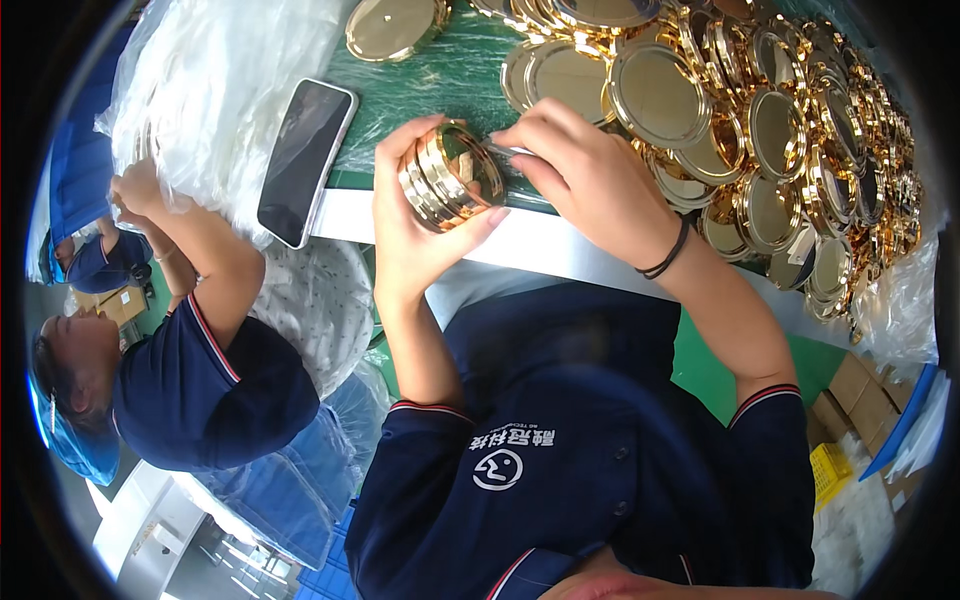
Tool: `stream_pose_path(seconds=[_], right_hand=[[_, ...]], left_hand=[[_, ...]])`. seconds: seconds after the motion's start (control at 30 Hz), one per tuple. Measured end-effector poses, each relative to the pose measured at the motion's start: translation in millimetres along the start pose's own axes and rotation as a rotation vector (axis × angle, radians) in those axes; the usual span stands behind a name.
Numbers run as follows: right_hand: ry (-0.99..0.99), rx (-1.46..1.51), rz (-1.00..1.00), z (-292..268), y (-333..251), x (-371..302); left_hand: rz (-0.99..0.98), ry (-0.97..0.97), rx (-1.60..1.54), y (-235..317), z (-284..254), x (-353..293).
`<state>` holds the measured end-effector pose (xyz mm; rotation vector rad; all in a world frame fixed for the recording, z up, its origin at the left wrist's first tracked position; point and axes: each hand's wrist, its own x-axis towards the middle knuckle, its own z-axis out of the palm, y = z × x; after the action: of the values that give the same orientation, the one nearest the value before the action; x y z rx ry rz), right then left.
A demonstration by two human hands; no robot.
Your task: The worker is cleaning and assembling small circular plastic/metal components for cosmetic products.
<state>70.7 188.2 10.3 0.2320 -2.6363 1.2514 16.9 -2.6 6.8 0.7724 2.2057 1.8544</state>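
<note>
My left hand [408,225] is closed around a short stack of shiny gold rimmed discs [436,192], tilted on edge above the near edge of the table, with fingers on one side and the thumb at the lower rim. Just right of the stack's mirror-like end face is my right hand [590,165], its thumb and forefinger brought together. A small pale sliver shows between those fingertips, too small to name. A black band circles the right wrist. Beyond and beside that hand lies a large heap of similar gold discs [655,95].
Left of my hands a phone [307,160] with a dark screen lies by the table edge. Clear plastic wrapping [225,80] is heaped behind it. More gold discs [390,28] lie at the far side. A co-worker [210,380] works close on my left. Cardboard boxes [865,400] stand at the right.
</note>
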Motion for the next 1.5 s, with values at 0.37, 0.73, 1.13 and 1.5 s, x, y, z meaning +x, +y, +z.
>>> stream_pose_path(seconds=[0.37, 0.73, 1.13, 1.5], right_hand=[[0.012, -0.049, -0.007, 0.0, -3.5, 1.7], [-0.008, -0.005, 0.009, -0.3, -2.9, 3.0], [0.005, -0.015, 0.005, 1.2, -1.9, 2.2], [-0.012, -0.027, 0.003, 0.4, -1.3, 3.0]], left_hand=[[-0.049, 0.084, -0.048, -0.3, 3.4, -1.2], [-0.027, 0.052, -0.012, -1.4, 1.8, 0.1], [-0.047, 0.060, -0.016, 0.3, 3.6, 0.5], [-0.049, 0.048, -0.018, 1.1, 4.3, 1.4]])
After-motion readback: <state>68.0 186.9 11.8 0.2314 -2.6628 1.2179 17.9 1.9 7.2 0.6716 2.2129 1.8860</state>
